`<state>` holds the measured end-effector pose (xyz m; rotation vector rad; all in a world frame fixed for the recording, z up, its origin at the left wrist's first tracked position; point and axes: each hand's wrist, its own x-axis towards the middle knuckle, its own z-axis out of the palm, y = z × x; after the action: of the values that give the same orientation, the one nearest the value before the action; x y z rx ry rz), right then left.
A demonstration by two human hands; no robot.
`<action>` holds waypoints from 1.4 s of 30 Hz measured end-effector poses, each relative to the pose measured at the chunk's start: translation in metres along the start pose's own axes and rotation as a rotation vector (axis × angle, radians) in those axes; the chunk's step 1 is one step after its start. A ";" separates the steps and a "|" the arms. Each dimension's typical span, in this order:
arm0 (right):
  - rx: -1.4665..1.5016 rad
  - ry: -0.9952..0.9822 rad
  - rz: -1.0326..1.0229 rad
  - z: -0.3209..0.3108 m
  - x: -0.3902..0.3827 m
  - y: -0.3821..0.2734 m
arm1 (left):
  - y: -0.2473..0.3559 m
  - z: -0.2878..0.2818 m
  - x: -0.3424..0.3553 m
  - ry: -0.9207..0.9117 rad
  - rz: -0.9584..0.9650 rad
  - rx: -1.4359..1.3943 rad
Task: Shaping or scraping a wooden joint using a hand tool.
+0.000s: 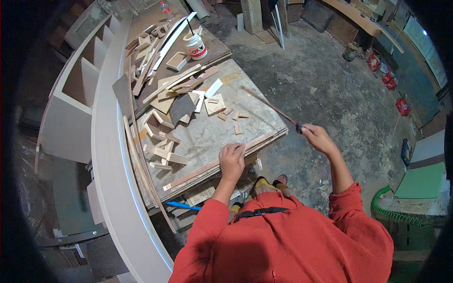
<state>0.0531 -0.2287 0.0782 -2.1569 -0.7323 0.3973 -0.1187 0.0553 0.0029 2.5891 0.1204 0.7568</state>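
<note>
My left hand (232, 160) is curled over a long thin wooden strip (193, 176) that lies along the near edge of the worktable (257, 101). In my right hand (319, 137), held out beyond the table's right corner, is the dark handle of a long thin reddish-brown tool (275, 108); its exact kind is hard to make out edge-on. The tool's far end reaches back over the tabletop. Beyond my left hand lie several small wood offcuts (237, 128) and a square wood block (215, 104). Small wooden box frames (163, 153) sit to the left.
A white tub (195, 46) with a stick in it stands at the back, near piled wood strips (148, 66). A long curved pale panel (111, 188) runs along the left side. A green coiled hose (391, 214) hangs at right, and red containers (402, 106) stand on the floor.
</note>
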 end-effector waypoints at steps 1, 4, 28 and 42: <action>-0.006 0.046 0.057 -0.001 -0.011 0.004 | 0.001 0.002 0.001 0.003 -0.014 0.005; -0.002 0.020 0.139 0.022 -0.041 0.013 | 0.000 0.006 0.002 0.016 -0.040 0.006; -0.339 0.055 0.203 0.117 -0.091 -0.014 | 0.041 0.048 0.056 -0.008 0.045 -0.170; -0.398 0.096 0.193 0.126 -0.091 -0.020 | 0.039 0.054 0.056 0.032 0.027 -0.169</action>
<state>-0.0883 -0.1997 0.0177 -2.6143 -0.5873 0.2599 -0.0441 0.0102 0.0064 2.4239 0.0299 0.7840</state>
